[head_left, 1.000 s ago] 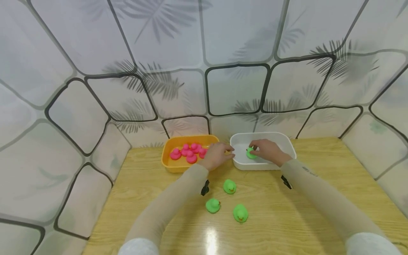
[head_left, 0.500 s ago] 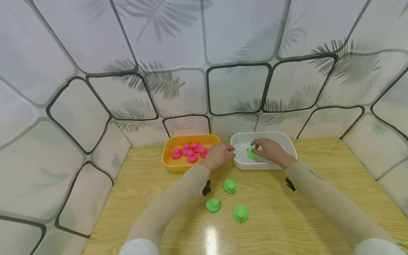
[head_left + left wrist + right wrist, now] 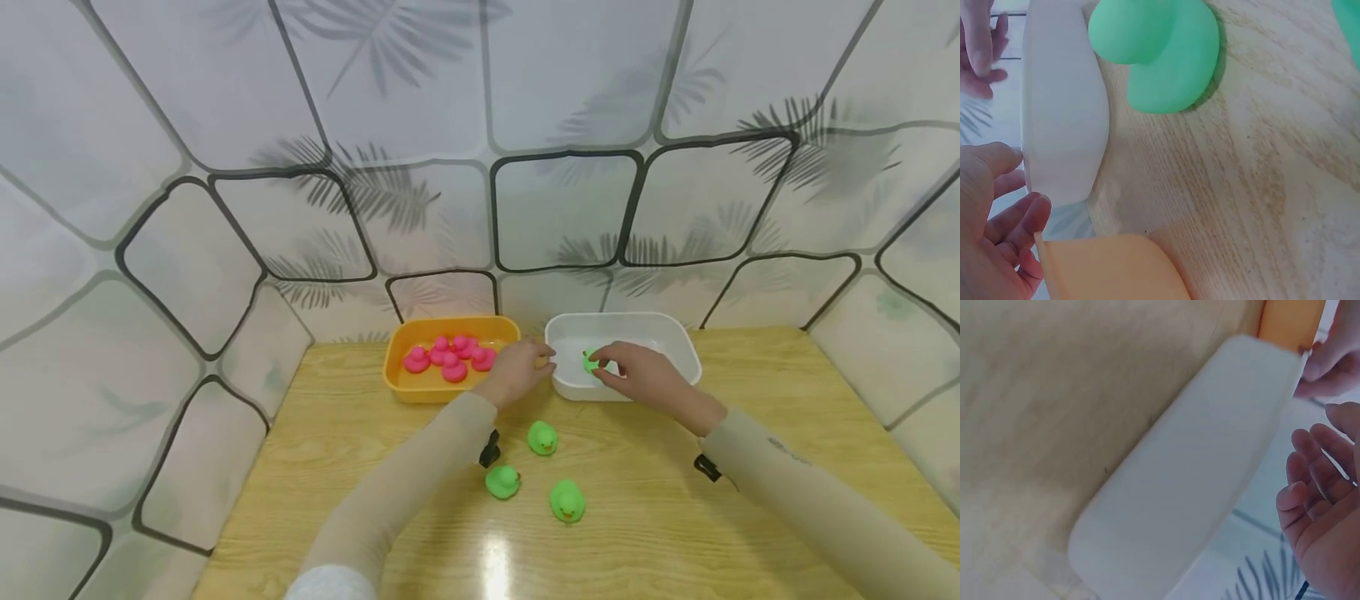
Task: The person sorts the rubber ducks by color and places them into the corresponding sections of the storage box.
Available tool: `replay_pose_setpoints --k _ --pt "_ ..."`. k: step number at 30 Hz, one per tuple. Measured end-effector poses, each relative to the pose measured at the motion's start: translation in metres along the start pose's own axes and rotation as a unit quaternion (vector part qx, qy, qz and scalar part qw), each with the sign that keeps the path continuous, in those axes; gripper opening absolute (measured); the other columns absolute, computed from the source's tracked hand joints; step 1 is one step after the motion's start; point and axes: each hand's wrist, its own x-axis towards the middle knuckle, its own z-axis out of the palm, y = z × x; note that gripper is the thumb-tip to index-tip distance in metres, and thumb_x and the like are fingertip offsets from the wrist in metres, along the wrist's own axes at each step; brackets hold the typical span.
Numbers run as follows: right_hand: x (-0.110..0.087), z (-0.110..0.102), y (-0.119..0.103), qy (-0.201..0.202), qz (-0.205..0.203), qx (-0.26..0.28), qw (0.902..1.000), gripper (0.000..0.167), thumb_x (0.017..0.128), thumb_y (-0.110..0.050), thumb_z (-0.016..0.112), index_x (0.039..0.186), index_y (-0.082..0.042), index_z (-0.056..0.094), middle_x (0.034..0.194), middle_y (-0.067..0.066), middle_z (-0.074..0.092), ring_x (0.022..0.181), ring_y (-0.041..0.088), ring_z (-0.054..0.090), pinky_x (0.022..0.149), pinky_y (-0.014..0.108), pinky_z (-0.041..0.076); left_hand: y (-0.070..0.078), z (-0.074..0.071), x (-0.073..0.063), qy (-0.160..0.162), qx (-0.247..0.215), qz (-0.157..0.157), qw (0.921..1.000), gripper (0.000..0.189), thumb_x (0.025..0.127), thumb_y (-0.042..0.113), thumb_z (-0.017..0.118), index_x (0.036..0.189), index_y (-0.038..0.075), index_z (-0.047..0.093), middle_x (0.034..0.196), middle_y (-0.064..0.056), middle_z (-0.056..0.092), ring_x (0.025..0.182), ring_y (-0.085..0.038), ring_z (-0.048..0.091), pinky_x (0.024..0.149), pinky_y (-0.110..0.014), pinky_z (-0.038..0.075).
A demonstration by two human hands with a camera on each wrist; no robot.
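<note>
In the head view my right hand (image 3: 641, 377) hovers over the front of the white tray (image 3: 678, 350), thumb and index apart. A green rubber duck (image 3: 588, 362) sits inside, partly hidden by that hand. In the right wrist view the right hand (image 3: 1322, 500) has loosely bent fingers with nothing between them. My left hand (image 3: 515, 372) holds the white tray's left end by the rim; its thumb and fingertips (image 3: 1040, 201) meet the rim in the left wrist view. Three green ducks (image 3: 542, 438) (image 3: 503, 482) (image 3: 567, 502) stand on the table in front.
An orange tray (image 3: 408, 392) with several pink rubber ducks (image 3: 453, 368) stands left of the white tray, partly behind the left hand. Both trays are near the patterned wall (image 3: 558, 217) at the back of the wooden table (image 3: 337, 467).
My right hand has drawn back slightly from the green duck in the white tray, its forearm swinging rightward. The left hand keeps its place at the tray's end.
</note>
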Motion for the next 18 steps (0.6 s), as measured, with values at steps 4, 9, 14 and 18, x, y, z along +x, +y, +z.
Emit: replay_pose_setpoints --k 4,9,14,18 --pt "-0.015 0.004 -0.014 0.006 -0.036 0.014 0.9992 0.013 0.097 -0.014 0.074 0.109 -0.009 0.075 0.097 -0.001 0.074 0.073 0.008 0.057 0.064 0.030 0.051 -0.002 0.003 0.000 0.007 -0.005 0.005 1.0000 0.031 0.103 0.025 0.065 0.129 0.009 0.074 0.124 -0.011 0.070 0.107 -0.026 0.068 0.096 -0.037 0.055" --pt "-0.034 0.017 -0.027 -0.031 -0.079 0.058 0.9947 0.016 0.097 -0.015 0.074 0.113 -0.009 0.075 0.099 -0.006 0.072 0.077 0.002 0.056 0.066 0.025 0.051 -0.006 0.005 0.000 0.006 -0.022 0.011 0.9997 0.031 0.104 0.025 0.065 0.128 0.009 0.074 0.122 -0.009 0.071 0.106 -0.024 0.068 0.096 -0.034 0.055" --pt "-0.049 0.031 -0.040 -0.060 -0.152 0.083 0.9831 0.017 0.098 -0.019 0.074 0.114 -0.012 0.074 0.105 -0.006 0.072 0.083 0.004 0.062 0.069 0.022 0.054 -0.012 0.002 0.002 -0.012 -0.053 0.009 0.9985 0.032 0.105 0.027 0.064 0.130 0.010 0.074 0.125 -0.008 0.073 0.107 -0.023 0.069 0.095 -0.033 0.056" --pt "-0.059 0.039 -0.049 -0.089 -0.197 0.093 0.9719 0.022 0.100 -0.027 0.071 0.118 -0.014 0.074 0.112 -0.004 0.073 0.095 0.009 0.068 0.077 0.026 0.058 -0.016 -0.002 0.002 -0.020 -0.082 0.006 0.9964 0.032 0.104 0.029 0.065 0.130 0.012 0.074 0.127 -0.006 0.074 0.104 -0.021 0.069 0.092 -0.030 0.056"
